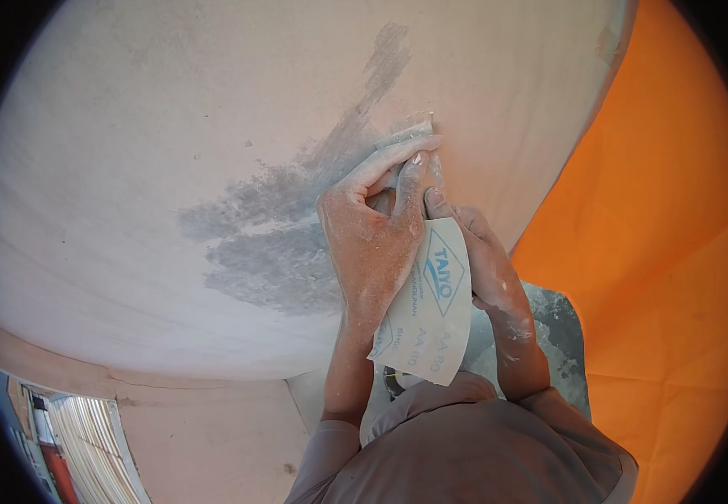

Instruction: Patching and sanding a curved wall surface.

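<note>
- While the left hand reaches up in front of the pale beige, curved panel, I see its thumb and fingers drawn together, pinching a narrow, dusty, off-white folded strip nearer the panel's right edge than its left.
- The large pale paper sheet with faded blue print hangs below that pinch and slightly to its right, its printed face bowed toward me.
- I read the sheet's long axis as steep: the top end sits by the right thumb, and the bottom leans left.
- The right hand looks the nearer one to the sheet, its thumb at the top end and its fingers curled along the right side; whether they clamp the paper, I cannot tell.
- The relation I judge decisive is the right thumb's place between strip and sheet; I cannot make out whether those two are one piece.
- Left of the hands, a rough dark grey patch spreads over the panel, with a streak slanting upward.
- Past the panel's right edge I have a bright orange, creased tarp-like covering.
</note>
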Tool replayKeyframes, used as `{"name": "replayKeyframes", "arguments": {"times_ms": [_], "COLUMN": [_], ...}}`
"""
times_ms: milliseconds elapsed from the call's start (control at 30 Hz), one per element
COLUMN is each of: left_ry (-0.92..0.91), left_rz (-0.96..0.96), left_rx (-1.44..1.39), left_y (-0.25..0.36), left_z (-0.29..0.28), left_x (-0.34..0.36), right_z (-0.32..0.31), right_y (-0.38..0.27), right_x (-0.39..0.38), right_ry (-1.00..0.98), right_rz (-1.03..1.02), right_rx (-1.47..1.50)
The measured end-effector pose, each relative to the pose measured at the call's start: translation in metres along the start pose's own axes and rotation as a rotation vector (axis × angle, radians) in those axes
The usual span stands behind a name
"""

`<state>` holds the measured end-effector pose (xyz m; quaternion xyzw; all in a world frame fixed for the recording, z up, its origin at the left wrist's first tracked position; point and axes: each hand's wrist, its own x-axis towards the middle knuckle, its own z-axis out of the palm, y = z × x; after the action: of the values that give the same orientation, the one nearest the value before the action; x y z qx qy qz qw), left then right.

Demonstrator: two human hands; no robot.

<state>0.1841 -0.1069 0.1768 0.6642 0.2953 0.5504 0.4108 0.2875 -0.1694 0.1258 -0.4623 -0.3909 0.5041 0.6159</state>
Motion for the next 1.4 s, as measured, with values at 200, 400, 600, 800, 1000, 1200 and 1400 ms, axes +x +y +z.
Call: {"name": "replayKeyframes", "arguments": {"times_ms": [200, 400, 600, 800, 1000, 1200, 1400], "left_ry": [0.05, 0.041, 0.048, 0.061, 0.054, 0.031, 0.038], "left_rz": [0.117, 0.113, 0.156, 0.143, 0.125, 0.11, 0.13], "left_rx": [0.077, -0.031, -0.036, 0.057, 0.015, 0.0, 0.057], "left_y": [-0.015, -0.008, 0.008, -0.006, 0.009, 0.018, -0.001], "left_z": [0.005, 0.008, 0.007, 0.006, 0.009, 0.005, 0.008], "left_x": [-0.002, 0.005, 0.013, -0.002, 0.005, 0.014, 0.006], "right_z": [0.008, 0.001, 0.002, 0.003, -0.005, -0.002, -0.004], "right_y": [-0.005, -0.014, -0.021, -0.016, -0.026, -0.031, -0.031], "right_x": [-0.001, -0.003, 0.0, -0.005, 0.002, 0.003, -0.001], "right_ry": [0.128, -0.034, -0.021, 0.062, -0.069, -0.063, 0.021], "right_rz": [-0.014, -0.044, -0.046, 0.006, -0.063, -0.037, 0.006], "right_rx": [0.022, 0.032, 0.027, -0.045, 0.023, 0.004, -0.042]}}
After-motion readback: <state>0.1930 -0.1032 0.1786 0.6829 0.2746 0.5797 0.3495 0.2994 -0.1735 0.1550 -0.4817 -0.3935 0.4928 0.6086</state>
